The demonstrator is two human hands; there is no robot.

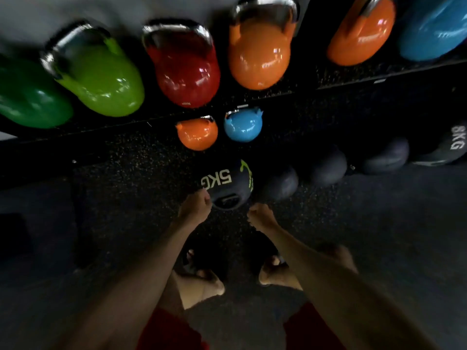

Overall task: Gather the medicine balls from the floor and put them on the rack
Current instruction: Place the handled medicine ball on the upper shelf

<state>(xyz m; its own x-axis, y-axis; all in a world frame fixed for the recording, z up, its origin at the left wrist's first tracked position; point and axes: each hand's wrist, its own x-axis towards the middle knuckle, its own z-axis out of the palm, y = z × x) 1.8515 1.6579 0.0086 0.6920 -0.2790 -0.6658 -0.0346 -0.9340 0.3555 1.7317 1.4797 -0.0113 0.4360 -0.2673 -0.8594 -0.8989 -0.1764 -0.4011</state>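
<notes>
1. 5KG medicine ball (228,184): dark with green lettering, at the left end of the ball row on the rack's (141,157) lowest tier. Handle slot faces the camera.
2. Left hand (195,205): fingers curled, against the ball's lower-left edge. Too blurred to tell grip from plain contact.
3. Right hand (260,215): curled, just beside the ball's lower-right edge. Contact and grip not readable.
4. Rest of the row, going right: three plain dark balls (328,168), then an 8KG ball (452,147).
5. Tier above: small orange kettlebell (197,133) and small blue kettlebell (243,126), side by side.
6. Top tier: big kettlebells (185,69) in green, lime, red, orange, orange, blue.
7. Bottom of the view: red shorts (164,332) and bare feet on the dark floor.
</notes>
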